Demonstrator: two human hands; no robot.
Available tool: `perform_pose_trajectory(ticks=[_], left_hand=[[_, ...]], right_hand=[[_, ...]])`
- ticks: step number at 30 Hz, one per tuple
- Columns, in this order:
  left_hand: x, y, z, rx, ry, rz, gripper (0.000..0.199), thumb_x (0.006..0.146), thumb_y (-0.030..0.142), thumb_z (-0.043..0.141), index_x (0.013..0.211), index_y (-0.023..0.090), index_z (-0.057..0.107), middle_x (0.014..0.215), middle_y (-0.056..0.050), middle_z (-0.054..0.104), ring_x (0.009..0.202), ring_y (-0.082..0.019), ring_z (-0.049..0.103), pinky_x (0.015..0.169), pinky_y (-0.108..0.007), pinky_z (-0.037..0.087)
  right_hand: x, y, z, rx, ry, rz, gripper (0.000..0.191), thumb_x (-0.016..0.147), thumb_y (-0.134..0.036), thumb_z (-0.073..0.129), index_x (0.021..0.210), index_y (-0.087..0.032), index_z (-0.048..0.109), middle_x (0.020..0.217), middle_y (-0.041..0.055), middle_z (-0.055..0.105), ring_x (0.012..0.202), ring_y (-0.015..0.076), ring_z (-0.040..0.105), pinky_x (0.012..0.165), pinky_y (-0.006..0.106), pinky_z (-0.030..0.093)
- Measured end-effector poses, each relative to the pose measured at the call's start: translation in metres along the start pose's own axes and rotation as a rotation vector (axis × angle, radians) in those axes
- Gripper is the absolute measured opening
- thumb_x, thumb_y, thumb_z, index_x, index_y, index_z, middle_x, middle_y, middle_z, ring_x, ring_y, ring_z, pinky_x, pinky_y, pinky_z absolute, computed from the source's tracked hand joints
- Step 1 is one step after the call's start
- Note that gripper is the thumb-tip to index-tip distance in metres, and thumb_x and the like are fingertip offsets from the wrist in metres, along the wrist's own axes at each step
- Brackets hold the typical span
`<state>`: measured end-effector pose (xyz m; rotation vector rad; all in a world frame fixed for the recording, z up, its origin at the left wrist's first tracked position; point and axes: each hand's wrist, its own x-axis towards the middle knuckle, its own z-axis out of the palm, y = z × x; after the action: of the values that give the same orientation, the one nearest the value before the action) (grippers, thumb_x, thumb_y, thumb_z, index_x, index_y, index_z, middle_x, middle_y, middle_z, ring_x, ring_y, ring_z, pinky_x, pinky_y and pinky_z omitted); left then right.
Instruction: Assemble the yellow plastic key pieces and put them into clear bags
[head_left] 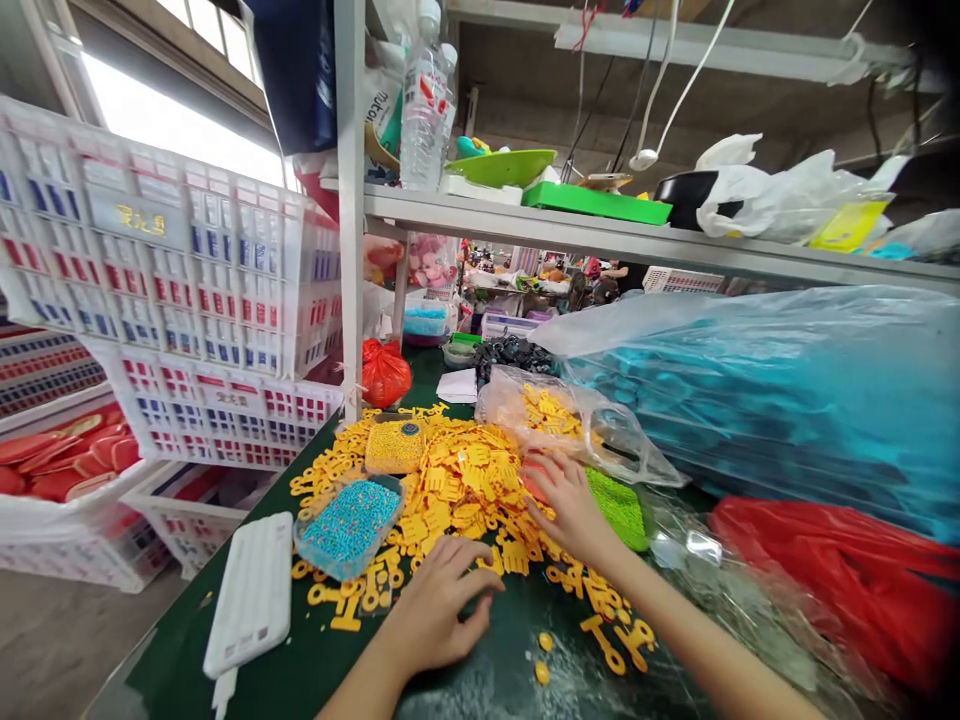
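Note:
My left hand [448, 603] is over the green table just in front of a heap of yellow plastic pieces [469, 475], its fingers curved and apart with nothing visible between them. My right hand [566, 500] reaches to the heap's right side, fingers spread over a container of red bits [535, 482]; its fingertips partly cover it. A tub of blue beads [351, 527] and a tub of yellow beads [395, 445] stand left of the heap. Bright green beads [618, 508] lie right of my right hand. Two small round yellow pieces [543, 672] rest near the front.
A white power bank [251, 590] with a cable lies at the left. Stacked white crates [172, 260] stand beyond the left edge. A clear bag of yellow pieces [559, 410] is behind the heap. Large blue-filled bags [787, 400] and red plastic [847, 570] fill the right, below a shelf [480, 215].

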<state>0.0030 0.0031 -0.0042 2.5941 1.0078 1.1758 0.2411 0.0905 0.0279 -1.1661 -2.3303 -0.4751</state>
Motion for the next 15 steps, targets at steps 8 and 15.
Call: perform_pose_trajectory(ticks=[8, 15], left_hand=[[0.0, -0.011, -0.002, 0.044, 0.067, -0.067, 0.022, 0.084, 0.008, 0.048, 0.093, 0.022, 0.063, 0.102, -0.007, 0.065, 0.099, -0.021, 0.059, 0.088, -0.037, 0.05], [0.001, -0.019, -0.001, 0.069, 0.009, -0.158, 0.02, 0.087, 0.008, 0.048, 0.093, 0.022, 0.061, 0.102, -0.007, 0.063, 0.099, -0.023, 0.058, 0.085, -0.037, 0.049]], right_hand=[[-0.04, -0.04, 0.007, 0.164, -0.038, 0.023, 0.025, 0.094, -0.029, 0.049, 0.114, -0.028, 0.064, 0.128, 0.0092, 0.061, 0.119, 0.0299, 0.051, 0.097, 0.053, 0.046], [-0.055, -0.025, 0.03, 0.26, -0.133, 0.077, 0.027, 0.094, -0.032, 0.049, 0.115, -0.026, 0.066, 0.124, 0.0102, 0.063, 0.118, 0.0287, 0.053, 0.099, 0.05, 0.046]])
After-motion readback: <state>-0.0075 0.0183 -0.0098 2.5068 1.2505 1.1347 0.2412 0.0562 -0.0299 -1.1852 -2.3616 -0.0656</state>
